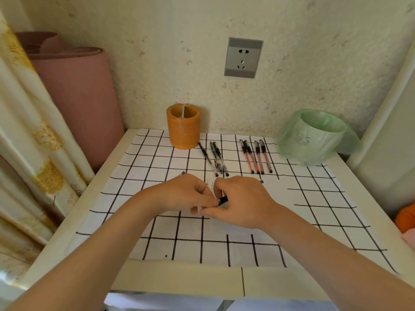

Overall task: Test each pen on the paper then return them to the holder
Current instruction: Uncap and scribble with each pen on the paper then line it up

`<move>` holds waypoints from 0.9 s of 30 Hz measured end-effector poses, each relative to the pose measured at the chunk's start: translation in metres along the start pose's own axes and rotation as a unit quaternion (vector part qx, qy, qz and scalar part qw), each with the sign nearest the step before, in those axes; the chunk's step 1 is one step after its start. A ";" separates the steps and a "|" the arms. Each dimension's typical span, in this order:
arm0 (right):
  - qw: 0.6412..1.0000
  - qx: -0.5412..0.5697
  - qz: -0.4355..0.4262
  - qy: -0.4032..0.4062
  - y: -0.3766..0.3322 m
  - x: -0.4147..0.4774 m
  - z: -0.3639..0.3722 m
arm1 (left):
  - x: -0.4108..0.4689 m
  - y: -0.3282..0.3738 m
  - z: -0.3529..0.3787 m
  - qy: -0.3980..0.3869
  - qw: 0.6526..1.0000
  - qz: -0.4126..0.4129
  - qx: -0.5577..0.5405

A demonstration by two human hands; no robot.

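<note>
Our left hand (186, 194) and right hand (243, 198) meet over grid paper (188, 230), both pinching black pen (223, 200); orange holder (183, 129), red pens (259, 158) behind.

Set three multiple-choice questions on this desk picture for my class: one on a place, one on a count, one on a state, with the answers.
1. Where does the orange holder stand on the table?
A. At the back, by the wall.
B. At the front edge.
C. At the front left corner.

2. How many red pens lie on the table?
A. Two.
B. Four.
C. Six.

3. What are the left hand and the right hand doing?
A. Lying flat.
B. Lifting the holder.
C. Gripping one pen between them.

Answers:
1 A, the holder stands close to the far wall.
2 B, four red barrels lie side by side.
3 C, curled fingers of both hands meet on a pen with a black part.
</note>
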State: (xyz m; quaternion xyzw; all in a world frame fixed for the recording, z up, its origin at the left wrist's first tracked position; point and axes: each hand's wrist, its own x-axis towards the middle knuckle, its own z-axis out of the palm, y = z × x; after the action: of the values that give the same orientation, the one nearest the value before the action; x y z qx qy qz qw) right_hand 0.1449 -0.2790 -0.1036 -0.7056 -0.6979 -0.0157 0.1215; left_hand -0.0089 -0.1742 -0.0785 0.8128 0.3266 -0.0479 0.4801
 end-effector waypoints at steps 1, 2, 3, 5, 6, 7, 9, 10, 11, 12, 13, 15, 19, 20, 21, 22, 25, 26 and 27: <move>1.000 0.026 0.005 -0.008 0.002 0.000 0.000 | 0.000 -0.001 -0.002 0.025 1.000 0.004 0.001; 0.998 0.059 0.011 -0.006 0.005 0.000 -0.001 | 0.000 -0.002 -0.005 0.057 0.998 0.007 -0.003; 0.996 0.089 0.017 -0.003 0.007 0.000 -0.001 | 0.001 -0.003 -0.008 0.092 0.996 0.008 -0.011; 0.993 0.117 0.022 0.000 0.011 0.001 0.001 | 0.003 -0.006 -0.015 0.170 0.985 0.009 -0.034; 0.992 0.121 0.024 0.003 0.014 0.003 0.002 | 0.005 -0.007 -0.018 0.211 0.976 0.010 -0.047; 0.992 0.125 0.030 0.006 0.017 0.004 0.003 | 0.005 -0.008 -0.021 0.247 0.967 0.010 -0.061; 0.990 0.130 0.046 0.007 0.021 0.007 0.004 | 0.006 -0.010 -0.026 0.292 0.952 0.015 -0.091; 0.990 0.130 0.053 0.008 0.022 0.009 0.004 | 0.007 -0.011 -0.028 0.301 0.948 0.017 -0.099; 0.990 0.129 0.060 0.012 0.023 0.011 0.004 | 0.008 -0.013 -0.030 0.307 0.946 0.017 -0.102; 0.988 0.132 0.072 0.020 0.024 0.014 0.004 | 0.009 -0.015 -0.030 0.313 0.945 0.017 -0.099; 0.986 0.137 0.092 0.034 0.024 0.017 0.003 | 0.010 -0.017 -0.031 0.318 0.944 0.016 -0.090; 0.974 0.152 0.153 0.069 0.028 0.028 0.002 | 0.010 -0.023 -0.031 0.327 0.945 0.005 -0.018; 0.940 0.169 0.282 0.085 0.045 0.048 0.006 | 0.004 -0.033 -0.027 0.280 0.945 -0.039 0.162; 0.938 0.163 0.295 0.083 0.049 0.051 0.008 | 0.003 -0.034 -0.025 0.261 0.947 -0.046 0.184; 0.937 0.156 0.302 0.080 0.051 0.054 0.010 | 0.002 -0.035 -0.023 0.246 0.945 -0.050 0.208; 0.937 0.146 0.308 0.079 0.052 0.057 0.013 | 0.001 -0.036 -0.021 0.236 0.942 -0.051 0.234; 0.937 0.125 0.315 0.083 0.051 0.067 0.022 | -0.001 -0.041 -0.018 0.224 0.932 -0.053 0.280; 0.938 0.125 0.312 0.082 0.051 0.071 0.025 | -0.002 -0.042 -0.018 0.222 0.930 -0.055 0.287; 0.939 0.128 0.309 0.080 0.049 0.074 0.027 | -0.002 -0.043 -0.018 0.220 0.929 -0.056 0.293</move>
State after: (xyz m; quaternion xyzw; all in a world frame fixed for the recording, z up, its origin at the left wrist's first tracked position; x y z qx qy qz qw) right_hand 0.1916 -0.2010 -0.1227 -0.8616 -0.4291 0.0557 0.2655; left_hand -0.0399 -0.1464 -0.1002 0.8876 0.4406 0.0118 0.1336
